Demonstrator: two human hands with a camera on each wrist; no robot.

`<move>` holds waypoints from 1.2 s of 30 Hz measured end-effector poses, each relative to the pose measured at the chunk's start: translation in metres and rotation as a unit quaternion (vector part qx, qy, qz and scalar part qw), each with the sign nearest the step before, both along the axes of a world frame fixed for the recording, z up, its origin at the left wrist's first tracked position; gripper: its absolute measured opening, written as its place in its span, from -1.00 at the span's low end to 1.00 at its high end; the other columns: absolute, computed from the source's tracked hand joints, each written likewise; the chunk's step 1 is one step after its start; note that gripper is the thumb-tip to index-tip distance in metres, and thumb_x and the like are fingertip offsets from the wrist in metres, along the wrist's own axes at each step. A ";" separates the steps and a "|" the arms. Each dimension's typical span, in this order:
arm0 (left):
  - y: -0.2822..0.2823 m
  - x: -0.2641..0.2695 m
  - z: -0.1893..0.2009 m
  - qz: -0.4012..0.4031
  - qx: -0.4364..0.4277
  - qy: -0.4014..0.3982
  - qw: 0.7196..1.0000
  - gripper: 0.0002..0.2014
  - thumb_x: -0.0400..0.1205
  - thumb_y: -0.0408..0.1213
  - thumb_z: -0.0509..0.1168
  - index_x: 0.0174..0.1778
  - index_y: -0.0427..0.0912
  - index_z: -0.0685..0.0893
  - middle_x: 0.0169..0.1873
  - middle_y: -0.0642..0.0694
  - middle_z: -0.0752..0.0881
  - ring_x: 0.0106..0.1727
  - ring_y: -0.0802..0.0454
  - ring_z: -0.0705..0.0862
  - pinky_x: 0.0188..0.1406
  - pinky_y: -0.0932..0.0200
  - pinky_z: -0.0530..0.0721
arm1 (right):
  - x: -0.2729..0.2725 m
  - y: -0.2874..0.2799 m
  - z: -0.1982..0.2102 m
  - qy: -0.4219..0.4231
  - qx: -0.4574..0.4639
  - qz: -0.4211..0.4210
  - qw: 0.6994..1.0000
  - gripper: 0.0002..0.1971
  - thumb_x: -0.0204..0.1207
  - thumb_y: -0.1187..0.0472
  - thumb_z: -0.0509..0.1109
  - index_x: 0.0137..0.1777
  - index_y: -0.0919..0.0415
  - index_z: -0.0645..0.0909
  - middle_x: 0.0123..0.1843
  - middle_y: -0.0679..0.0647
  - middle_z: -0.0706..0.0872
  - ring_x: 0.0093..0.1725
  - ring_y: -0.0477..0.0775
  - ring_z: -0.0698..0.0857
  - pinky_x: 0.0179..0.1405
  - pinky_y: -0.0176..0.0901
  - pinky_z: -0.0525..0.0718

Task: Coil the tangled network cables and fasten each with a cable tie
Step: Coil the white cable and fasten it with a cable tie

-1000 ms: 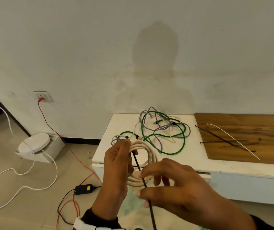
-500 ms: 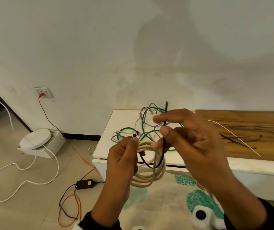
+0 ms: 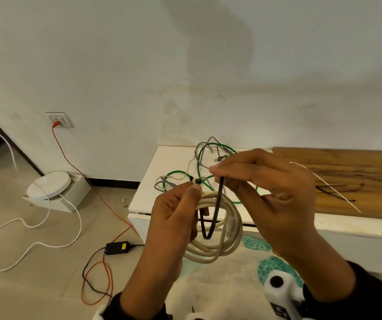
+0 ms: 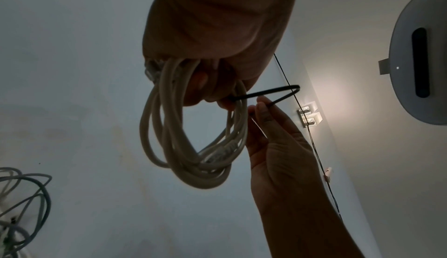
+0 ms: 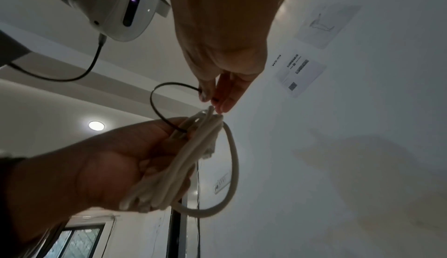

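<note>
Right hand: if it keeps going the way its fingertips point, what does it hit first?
Probably the left hand: the right hand pinches the black tie with fingertips aimed at the left thumb and the tie head it holds. Depth unclear.

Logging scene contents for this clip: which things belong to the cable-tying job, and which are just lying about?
Job: beige coiled cable gripped by left hand; black cable tie looped through it, pinched by right hand; tangled green and grey cables; spare ties on the wooden board.

Lying about: power adapter, orange wire, white round device.
</note>
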State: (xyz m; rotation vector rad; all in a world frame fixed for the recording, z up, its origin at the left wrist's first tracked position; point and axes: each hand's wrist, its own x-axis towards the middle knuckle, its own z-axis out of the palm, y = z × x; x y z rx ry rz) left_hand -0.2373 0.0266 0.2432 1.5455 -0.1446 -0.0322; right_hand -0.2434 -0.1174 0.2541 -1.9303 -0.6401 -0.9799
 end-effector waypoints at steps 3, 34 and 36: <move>-0.001 -0.001 0.002 -0.013 -0.012 -0.011 1.000 -0.60 0.65 -0.25 0.13 -0.53 -0.18 0.60 -0.61 -0.16 0.43 -0.60 0.01 0.27 -0.65 0.28 0.30 | -0.002 0.004 -0.004 0.024 0.071 0.042 0.996 -0.85 0.45 0.47 0.45 -0.04 0.26 0.71 -0.09 0.04 0.77 -0.05 -0.11 0.77 -0.09 -0.29 0.71; -0.001 -0.001 0.000 -0.040 0.030 -0.149 0.988 -0.62 0.44 0.09 0.11 -0.29 -0.12 0.67 -0.51 -0.20 0.55 -0.53 0.26 0.46 -0.50 0.45 0.46 | -0.013 0.006 0.009 0.077 0.036 0.027 0.996 -0.92 0.47 0.32 0.44 -0.10 0.14 0.66 -0.18 -0.08 0.74 -0.14 -0.13 0.76 -0.15 -0.26 0.75; -0.001 -0.001 0.001 -0.044 0.030 -0.151 0.987 -0.63 0.45 0.09 0.11 -0.28 -0.11 0.67 -0.53 -0.13 0.56 -0.53 0.26 0.47 -0.50 0.45 0.45 | -0.014 0.006 0.011 0.093 0.053 0.039 0.994 -0.92 0.48 0.26 0.41 -0.07 0.08 0.63 -0.17 -0.09 0.72 -0.14 -0.11 0.76 -0.15 -0.28 0.75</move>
